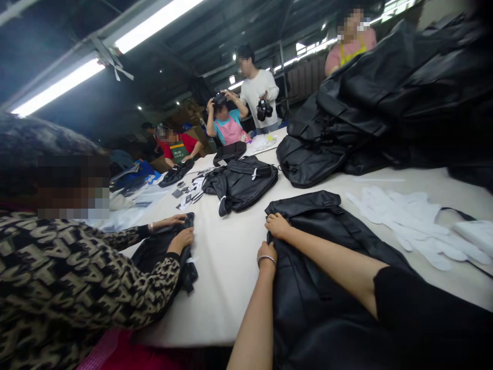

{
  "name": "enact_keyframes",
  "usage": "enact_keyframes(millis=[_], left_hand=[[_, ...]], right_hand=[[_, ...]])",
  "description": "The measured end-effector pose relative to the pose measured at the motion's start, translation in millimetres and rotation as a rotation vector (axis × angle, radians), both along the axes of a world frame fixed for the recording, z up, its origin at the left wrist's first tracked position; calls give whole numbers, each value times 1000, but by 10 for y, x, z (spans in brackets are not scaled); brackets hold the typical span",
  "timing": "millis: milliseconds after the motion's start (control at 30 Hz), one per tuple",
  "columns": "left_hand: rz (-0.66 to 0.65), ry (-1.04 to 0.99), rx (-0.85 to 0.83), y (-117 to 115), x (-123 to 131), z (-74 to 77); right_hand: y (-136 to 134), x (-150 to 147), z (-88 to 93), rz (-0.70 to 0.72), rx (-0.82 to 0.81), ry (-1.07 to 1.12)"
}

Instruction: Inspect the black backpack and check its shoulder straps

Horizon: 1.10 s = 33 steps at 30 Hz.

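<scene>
A black leather-like bag (327, 267) lies flat on the pale table (227, 267) right in front of me. My left hand (266, 254), with a bracelet on the wrist, grips the bag's left edge with its fingers curled. My right hand (276, 226) pinches the same edge a little farther up, near the bag's top corner. Both forearms lie across the bag.
A co-worker in a patterned top at my left holds another black bag (181, 246). More black bags (241, 182) lie mid-table, and a tall heap of bags (385, 103) stands at the right. White gloves (408, 226) lie right of my bag. Several people work at the far end.
</scene>
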<state>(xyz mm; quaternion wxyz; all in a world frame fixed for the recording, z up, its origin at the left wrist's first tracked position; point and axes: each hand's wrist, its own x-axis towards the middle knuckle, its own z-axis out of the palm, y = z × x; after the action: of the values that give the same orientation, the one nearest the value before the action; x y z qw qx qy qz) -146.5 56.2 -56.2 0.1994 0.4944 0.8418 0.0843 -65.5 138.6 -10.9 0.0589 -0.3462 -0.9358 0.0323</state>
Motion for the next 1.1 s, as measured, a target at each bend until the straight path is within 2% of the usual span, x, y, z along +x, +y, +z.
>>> enact_keyframes(millis=[100,200,300,400,467,567,667,767,900,1000,1100], left_hand=[[15,45,21,-55,25,113],[-2,121,176,-116,56,270],[-111,77,321,-103,165,411],[-185,-27,282,-17,383,459],[-172,-41,231,35,557,435],[-100,11,169,61,780,361],[-51,162,171,54,900,304],[-66,236,176,44,932,266],[-83,231,166,-24,943,199],[-89,127,240,-89,942,182],[45,-157,279,-40,837,254]], right_hand=[[-189,217,149,18,19,42],[-371,820,230,-80,15,155],[-464,1554,131,-291,-31,186],[-504,1956,-123,-353,-65,156],[-523,1943,-301,-335,-62,138],[-513,1680,-468,-329,-63,112],[-449,1433,-485,-349,-151,66],[-378,1331,-433,-367,-224,38],[-316,1292,-458,-326,-160,129],[-279,1284,-552,-300,-132,179],[-259,1315,-588,-314,-178,191]])
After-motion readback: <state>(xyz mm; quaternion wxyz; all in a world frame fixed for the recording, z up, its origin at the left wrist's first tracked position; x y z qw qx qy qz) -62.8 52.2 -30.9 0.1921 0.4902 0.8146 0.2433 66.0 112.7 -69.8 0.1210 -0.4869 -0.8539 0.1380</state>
